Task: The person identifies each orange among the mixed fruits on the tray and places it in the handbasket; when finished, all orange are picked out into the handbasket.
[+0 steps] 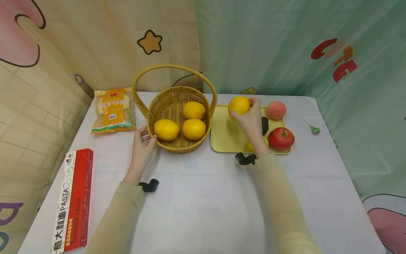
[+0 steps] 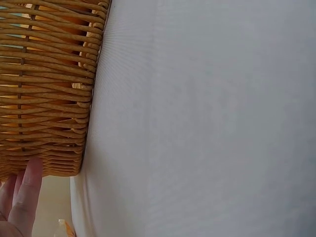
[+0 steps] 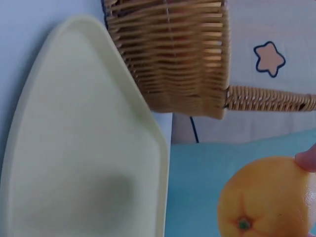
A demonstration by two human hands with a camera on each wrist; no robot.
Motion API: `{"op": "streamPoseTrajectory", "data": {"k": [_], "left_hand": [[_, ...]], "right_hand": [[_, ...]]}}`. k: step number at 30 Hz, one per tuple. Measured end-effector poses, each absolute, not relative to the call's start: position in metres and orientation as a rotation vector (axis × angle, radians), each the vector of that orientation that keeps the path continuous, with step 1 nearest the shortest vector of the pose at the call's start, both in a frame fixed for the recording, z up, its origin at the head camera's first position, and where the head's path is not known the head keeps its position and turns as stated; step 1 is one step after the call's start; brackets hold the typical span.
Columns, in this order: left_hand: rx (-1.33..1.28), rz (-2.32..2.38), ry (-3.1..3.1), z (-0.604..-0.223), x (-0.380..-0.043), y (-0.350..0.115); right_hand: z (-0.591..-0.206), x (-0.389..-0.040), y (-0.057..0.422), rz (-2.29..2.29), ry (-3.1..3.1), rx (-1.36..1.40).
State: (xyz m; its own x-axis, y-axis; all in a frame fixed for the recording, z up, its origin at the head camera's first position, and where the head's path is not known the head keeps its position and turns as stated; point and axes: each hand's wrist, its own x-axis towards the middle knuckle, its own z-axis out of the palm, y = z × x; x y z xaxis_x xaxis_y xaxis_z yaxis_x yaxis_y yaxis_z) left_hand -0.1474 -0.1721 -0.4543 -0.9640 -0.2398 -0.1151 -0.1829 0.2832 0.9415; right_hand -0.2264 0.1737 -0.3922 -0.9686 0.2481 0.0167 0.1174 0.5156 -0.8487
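Observation:
My right hand (image 1: 248, 118) grips an orange (image 1: 238, 106) by its side, raised above a pale yellow tray (image 1: 222, 141). In the right wrist view the orange (image 3: 266, 202) shows its small green stem end. My left hand (image 1: 142, 144) holds the left side of a wicker basket (image 1: 182, 150), its thumb at the rim. Against the woven outer wall lie the fingers (image 2: 27, 197) in the left wrist view. Inside the basket are three yellow-orange fruits, one at front left (image 1: 166, 129), one at front right (image 1: 194, 129) and one behind (image 1: 194, 110).
On the tray's right side sit a peach (image 1: 276, 110), a red apple (image 1: 281, 139), a dark green fruit (image 1: 264, 126) and a partly hidden yellow one. A lollipop (image 1: 314, 128) lies farther right. At left are a grain bag (image 1: 114, 111) and a pasta box (image 1: 74, 201). The basket's tall handle (image 1: 172, 66) arches upward.

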Motion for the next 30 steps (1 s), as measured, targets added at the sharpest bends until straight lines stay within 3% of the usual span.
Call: {"op": "streamPoseTrajectory", "data": {"k": [14,30], "left_hand": [[0.404,-1.804,-2.472,-0.455,-0.148,-0.171],[0.402,-1.791,-2.467,-0.455,-0.148,-0.170]], "right_hand": [[-0.374,-0.171,0.140,1.691,-2.695,0.263],[-0.393,-0.175,0.070,1.627,-2.789,0.795]]}}
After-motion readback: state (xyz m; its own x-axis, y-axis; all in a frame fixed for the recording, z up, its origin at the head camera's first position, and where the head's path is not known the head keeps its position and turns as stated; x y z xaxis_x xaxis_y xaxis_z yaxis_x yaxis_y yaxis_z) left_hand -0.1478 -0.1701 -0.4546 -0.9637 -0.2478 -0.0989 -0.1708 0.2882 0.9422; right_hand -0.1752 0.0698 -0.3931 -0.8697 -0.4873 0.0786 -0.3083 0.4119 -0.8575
